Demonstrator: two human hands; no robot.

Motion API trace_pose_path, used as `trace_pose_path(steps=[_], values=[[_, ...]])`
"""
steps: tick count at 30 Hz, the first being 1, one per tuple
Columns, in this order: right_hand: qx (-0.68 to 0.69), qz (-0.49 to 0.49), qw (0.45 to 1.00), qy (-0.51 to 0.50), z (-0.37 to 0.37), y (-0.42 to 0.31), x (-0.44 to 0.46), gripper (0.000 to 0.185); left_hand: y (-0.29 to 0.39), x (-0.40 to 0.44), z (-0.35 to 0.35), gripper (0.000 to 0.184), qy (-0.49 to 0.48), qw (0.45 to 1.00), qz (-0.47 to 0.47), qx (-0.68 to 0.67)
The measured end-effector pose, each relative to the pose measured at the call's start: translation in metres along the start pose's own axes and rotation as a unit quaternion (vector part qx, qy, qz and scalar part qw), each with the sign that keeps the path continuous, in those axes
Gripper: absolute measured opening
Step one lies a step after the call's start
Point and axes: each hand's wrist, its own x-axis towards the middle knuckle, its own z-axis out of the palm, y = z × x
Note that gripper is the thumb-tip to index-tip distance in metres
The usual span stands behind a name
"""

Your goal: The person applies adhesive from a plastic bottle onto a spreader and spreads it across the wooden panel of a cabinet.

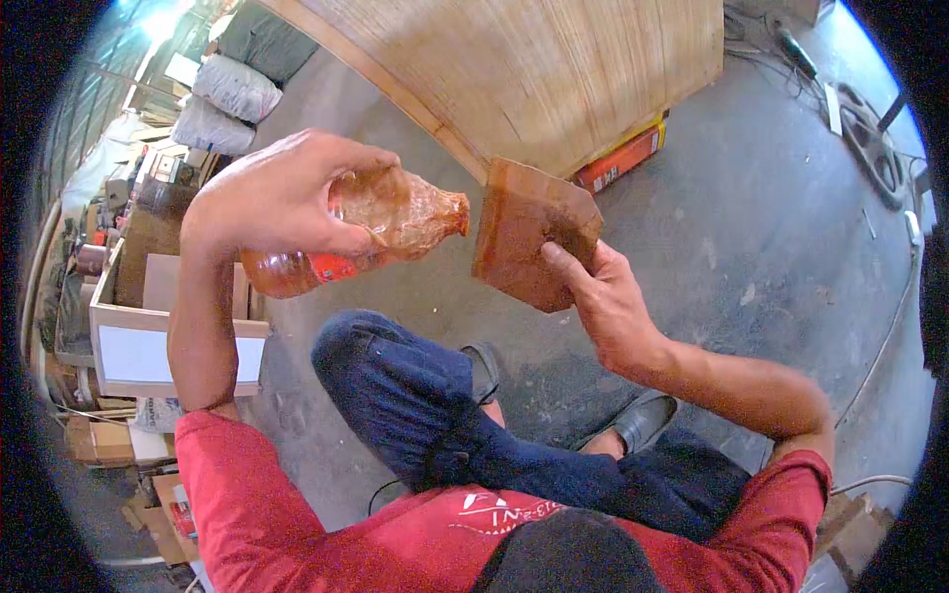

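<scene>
My left hand (287, 193) is wrapped round a clear plastic bottle (395, 212) with brownish residue and a red label. The bottle lies nearly sideways, its mouth pointing right at a brown flat piece (519, 232). That piece is held at its lower right edge by my right hand (603, 296), thumb on its face over a dark patch. A small gap separates the bottle's mouth from the piece. Just beyond both stands a large wooden panel (534, 69), its lower corner close behind the brown piece.
An orange-red box (628, 156) sits under the panel's right edge. At the left are a wooden drawer-like box (178, 346) and stacked wrapped bags (237, 89). Cables and a dark oval object (870, 148) lie at the right. My crossed legs (425, 405) are below my hands.
</scene>
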Motion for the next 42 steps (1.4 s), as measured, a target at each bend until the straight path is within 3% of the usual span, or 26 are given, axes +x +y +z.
trace_pose_path(steps=[16, 31, 38, 39, 41, 42], values=[[0.041, -0.005, 0.999, -0.015, 0.013, 0.014, 0.007, 0.029, -0.003, 0.021, -0.007, 0.078, -0.079, 0.996, -0.033, -0.005], [0.017, -0.024, 0.999, -0.029, 0.010, 0.013, 0.020, 0.030, -0.025, 0.020, 0.002, 0.080, -0.056, 0.998, -0.001, -0.018], [0.011, 0.005, 0.999, -0.051, 0.013, 0.015, 0.019, 0.028, -0.023, 0.013, 0.002, 0.081, -0.066, 0.997, -0.033, -0.019], [0.011, 0.004, 0.999, -0.052, 0.014, 0.017, 0.020, 0.028, -0.027, 0.010, 0.005, 0.075, -0.030, 0.998, -0.002, -0.046], [0.005, -0.100, 0.992, -0.081, 0.015, 0.018, 0.028, 0.028, -0.037, 0.006, 0.012, 0.068, 0.015, 0.997, 0.031, -0.069], [0.001, -0.106, 0.991, -0.085, 0.014, 0.010, 0.031, 0.028, -0.043, 0.003, 0.016, 0.071, 0.035, 0.992, 0.035, -0.113]])
